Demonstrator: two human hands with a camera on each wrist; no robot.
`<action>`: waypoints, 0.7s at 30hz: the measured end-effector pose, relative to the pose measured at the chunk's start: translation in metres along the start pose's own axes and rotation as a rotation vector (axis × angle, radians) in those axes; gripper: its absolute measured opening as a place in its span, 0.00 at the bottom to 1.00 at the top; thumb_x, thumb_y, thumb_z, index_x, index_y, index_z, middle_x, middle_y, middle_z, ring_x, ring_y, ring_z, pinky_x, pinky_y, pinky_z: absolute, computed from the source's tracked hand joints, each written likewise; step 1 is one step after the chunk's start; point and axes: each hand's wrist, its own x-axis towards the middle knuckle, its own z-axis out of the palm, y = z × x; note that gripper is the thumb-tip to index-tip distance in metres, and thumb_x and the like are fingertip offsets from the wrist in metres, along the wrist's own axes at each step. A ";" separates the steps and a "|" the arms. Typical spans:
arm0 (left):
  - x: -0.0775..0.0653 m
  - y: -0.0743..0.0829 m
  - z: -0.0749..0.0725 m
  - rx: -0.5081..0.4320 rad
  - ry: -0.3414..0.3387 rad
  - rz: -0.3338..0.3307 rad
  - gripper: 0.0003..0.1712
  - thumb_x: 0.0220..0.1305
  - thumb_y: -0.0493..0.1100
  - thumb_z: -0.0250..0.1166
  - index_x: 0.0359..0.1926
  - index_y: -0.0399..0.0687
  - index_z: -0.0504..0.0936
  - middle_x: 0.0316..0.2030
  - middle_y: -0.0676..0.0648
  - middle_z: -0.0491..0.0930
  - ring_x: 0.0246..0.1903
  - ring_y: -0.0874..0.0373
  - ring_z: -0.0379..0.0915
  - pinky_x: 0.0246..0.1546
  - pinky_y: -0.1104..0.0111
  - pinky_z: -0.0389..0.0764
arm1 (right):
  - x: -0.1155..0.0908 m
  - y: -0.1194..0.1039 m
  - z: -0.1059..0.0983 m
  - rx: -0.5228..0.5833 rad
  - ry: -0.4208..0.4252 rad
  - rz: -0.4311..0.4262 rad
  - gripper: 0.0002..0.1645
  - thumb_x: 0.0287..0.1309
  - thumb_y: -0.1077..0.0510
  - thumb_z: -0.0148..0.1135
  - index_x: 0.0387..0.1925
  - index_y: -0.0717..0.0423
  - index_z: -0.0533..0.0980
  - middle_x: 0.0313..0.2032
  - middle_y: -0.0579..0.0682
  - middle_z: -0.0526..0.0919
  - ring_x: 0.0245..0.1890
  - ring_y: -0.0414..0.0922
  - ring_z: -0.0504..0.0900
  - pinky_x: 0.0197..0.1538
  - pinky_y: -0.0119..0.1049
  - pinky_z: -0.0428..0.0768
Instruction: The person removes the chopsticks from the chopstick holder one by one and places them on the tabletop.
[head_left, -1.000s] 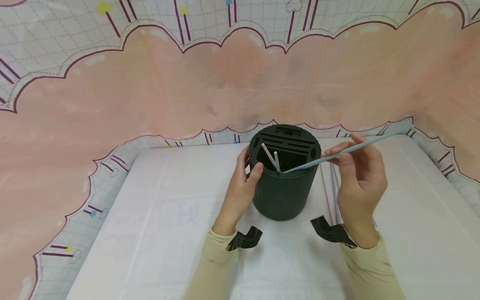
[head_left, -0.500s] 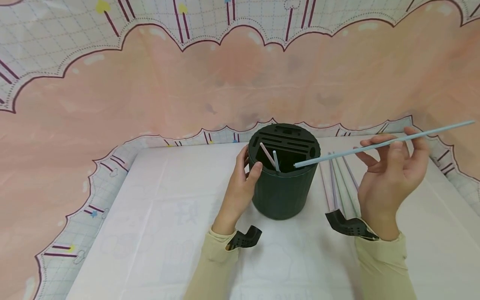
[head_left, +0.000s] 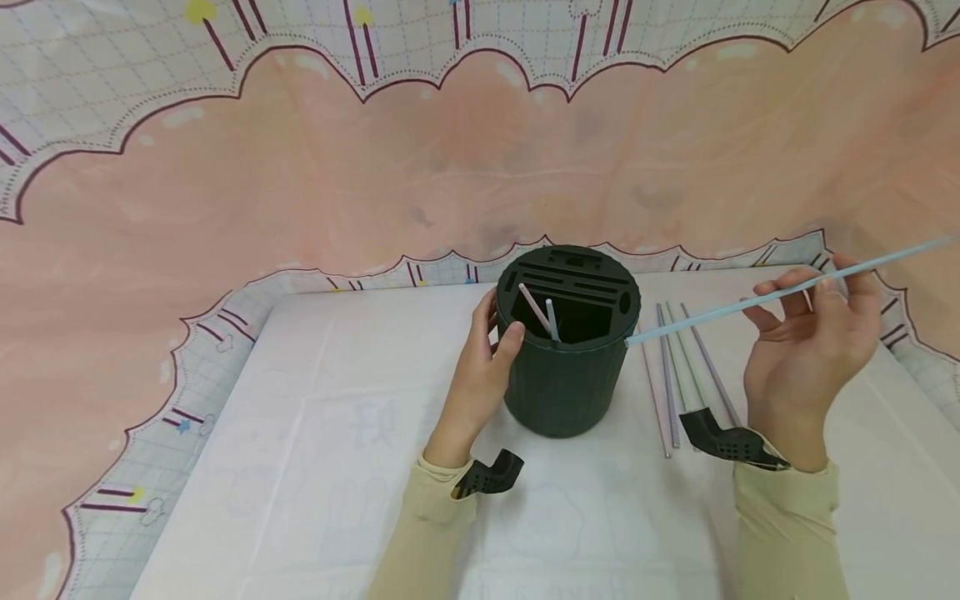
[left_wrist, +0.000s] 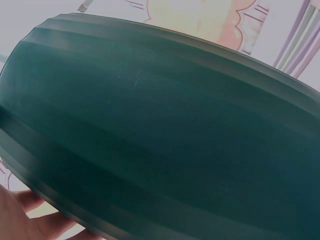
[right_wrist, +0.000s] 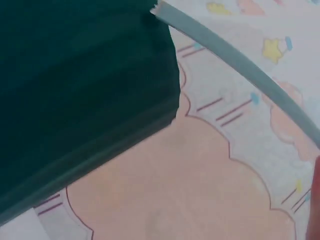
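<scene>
A dark green ribbed container with a slotted top stands upright on the table. My left hand holds its left side, thumb near the rim; the left wrist view is filled by the container wall, with some fingers at lower left. A pink straw and a blue one stick up from the large opening. Between thumb and fingers, my right hand pinches a long light blue straw. Its left end appears at the container's right rim; whether it touches, I cannot tell.
Several pastel straws lie on the white tabletop right of the container, partly behind the right wrist's black strap mount. A patterned pink cloth rises behind the table.
My right hand has moved right, drawing the light blue straw out of the container's opening to its right rim. More of the straws on the table now show. The left hand stays put.
</scene>
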 end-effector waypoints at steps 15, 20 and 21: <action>0.002 -0.001 0.000 -0.006 -0.001 0.010 0.33 0.66 0.51 0.46 0.68 0.51 0.46 0.65 0.50 0.50 0.63 0.56 0.47 0.59 0.56 0.58 | -0.003 0.039 -0.039 -1.195 -0.484 0.397 0.23 0.62 0.51 0.49 0.57 0.53 0.65 0.31 0.54 0.79 0.30 0.45 0.78 0.27 0.34 0.80; 0.002 -0.001 0.001 0.012 0.004 0.012 0.33 0.66 0.52 0.46 0.68 0.51 0.46 0.65 0.48 0.51 0.63 0.55 0.48 0.59 0.58 0.59 | -0.001 0.059 -0.066 -1.375 -0.512 0.420 0.26 0.61 0.46 0.49 0.58 0.52 0.65 0.30 0.53 0.80 0.27 0.44 0.79 0.24 0.35 0.79; 0.002 -0.001 0.002 0.009 0.004 0.012 0.34 0.66 0.52 0.46 0.68 0.51 0.47 0.65 0.48 0.51 0.63 0.55 0.48 0.59 0.58 0.59 | -0.001 0.061 -0.069 -1.405 -0.523 0.427 0.26 0.62 0.46 0.48 0.58 0.53 0.65 0.30 0.53 0.80 0.26 0.44 0.79 0.24 0.36 0.79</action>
